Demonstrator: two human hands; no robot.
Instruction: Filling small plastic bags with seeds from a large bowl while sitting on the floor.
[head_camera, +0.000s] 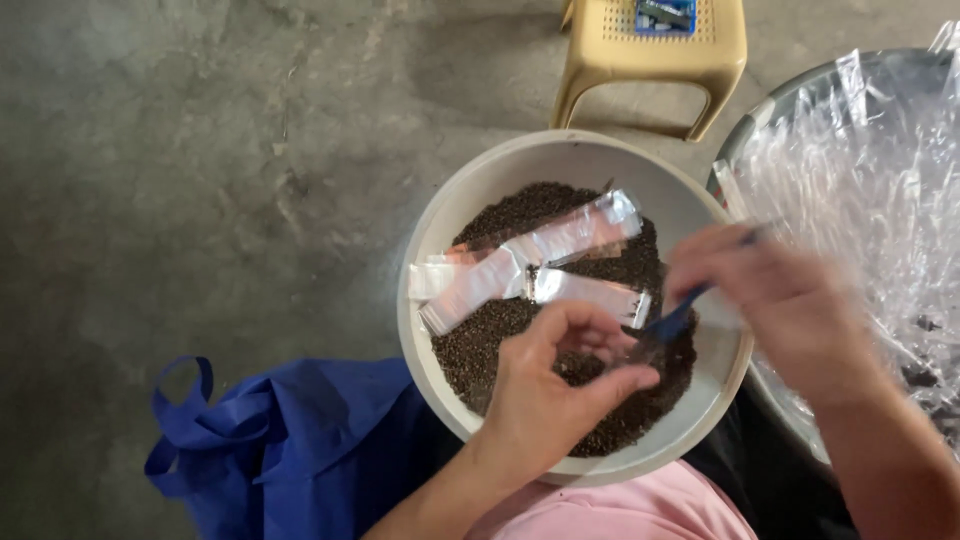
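Note:
A pale round bowl (420, 300) sits in front of me, filled with small dark grains (480, 350). Several narrow clear plastic packets (530, 262) lie on top of the grains. My left hand (555, 385) hovers over the bowl's near side, thumb and fingers curled as if pinching the mouth of a small clear packet; the packet itself is hard to make out. My right hand (775, 300), blurred by motion, grips a blue spoon (675, 320) whose tip points down to my left hand's fingers.
A yellow plastic stool (650, 60) stands beyond the bowl on the grey concrete floor, with a small blue item on its seat. A metal basin holding clear plastic bags (870, 170) is at the right. A blue cloth bag (280, 450) lies at the lower left.

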